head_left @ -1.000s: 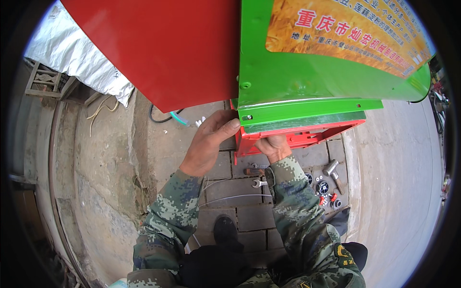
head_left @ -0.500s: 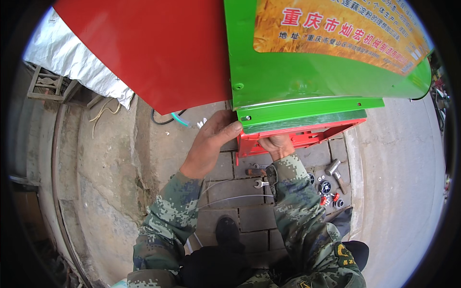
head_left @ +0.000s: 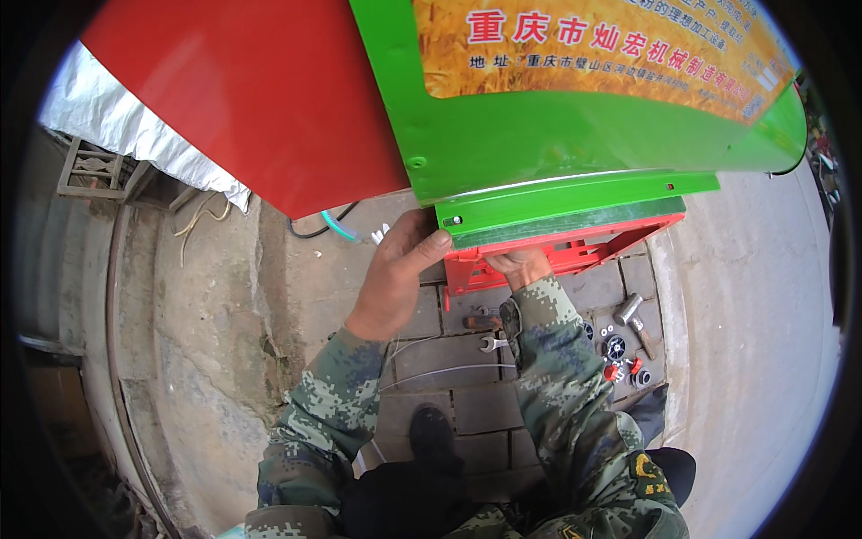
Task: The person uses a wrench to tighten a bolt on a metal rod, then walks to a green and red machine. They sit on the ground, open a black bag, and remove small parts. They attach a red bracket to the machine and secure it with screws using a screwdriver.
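Observation:
In front of me stands a machine with a green sheet-metal housing (head_left: 575,135) on a red metal frame (head_left: 575,256). A green flange (head_left: 557,205) with a bolt hole at each end runs along the housing's lower edge, over the frame. My left hand (head_left: 395,278) is closed round the near left corner, thumb against the flange's end and fingers behind. Under the flange, my right hand (head_left: 519,268) reaches inside the frame from below. Its fingertips are hidden there, and whatever they touch cannot be seen. A red sheet-metal panel (head_left: 251,99) slopes off to the left.
On the paving to the right lie a hammer (head_left: 636,323), a black wheel (head_left: 614,347), and small red and black parts. A wrench (head_left: 493,343) lies near my right sleeve. Hoses (head_left: 337,225) lie left of the frame, beyond a rough concrete ledge (head_left: 211,314).
The view has shifted slightly, so the housing's left edge appears further left. Both hands keep nearly the same places on the machine.

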Action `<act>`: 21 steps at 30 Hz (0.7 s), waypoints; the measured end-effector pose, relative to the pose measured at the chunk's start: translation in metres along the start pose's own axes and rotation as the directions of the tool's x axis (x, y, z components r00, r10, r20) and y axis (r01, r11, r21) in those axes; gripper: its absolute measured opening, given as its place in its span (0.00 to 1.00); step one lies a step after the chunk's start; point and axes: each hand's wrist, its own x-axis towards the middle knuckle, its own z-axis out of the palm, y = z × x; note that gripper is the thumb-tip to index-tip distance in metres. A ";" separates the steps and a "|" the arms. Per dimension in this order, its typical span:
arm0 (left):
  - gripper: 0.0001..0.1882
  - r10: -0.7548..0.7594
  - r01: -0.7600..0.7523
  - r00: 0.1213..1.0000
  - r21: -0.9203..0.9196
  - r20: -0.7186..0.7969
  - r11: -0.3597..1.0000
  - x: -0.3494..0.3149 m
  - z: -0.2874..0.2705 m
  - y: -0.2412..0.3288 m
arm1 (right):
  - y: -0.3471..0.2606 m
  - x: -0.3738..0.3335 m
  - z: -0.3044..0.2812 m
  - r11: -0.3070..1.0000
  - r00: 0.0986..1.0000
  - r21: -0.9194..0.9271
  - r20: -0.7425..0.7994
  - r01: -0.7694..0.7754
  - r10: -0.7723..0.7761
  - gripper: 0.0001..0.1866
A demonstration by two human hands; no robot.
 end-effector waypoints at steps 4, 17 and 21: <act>0.28 -0.040 0.038 0.998 -0.051 -0.042 0.998 0.002 -0.001 -0.001 | 0.003 0.000 -0.013 0.998 0.999 0.053 0.018 0.027 -0.028 0.08; 0.25 -0.033 0.023 0.997 -0.152 -0.065 0.988 0.009 0.003 -0.007 | 0.002 -0.005 -0.046 0.997 0.997 0.028 -0.023 0.076 -0.075 0.11; 0.24 0.018 -0.029 0.998 -0.175 -0.064 0.984 0.013 0.007 -0.013 | 0.000 -0.002 -0.025 0.997 0.997 0.027 -0.039 0.071 -0.070 0.09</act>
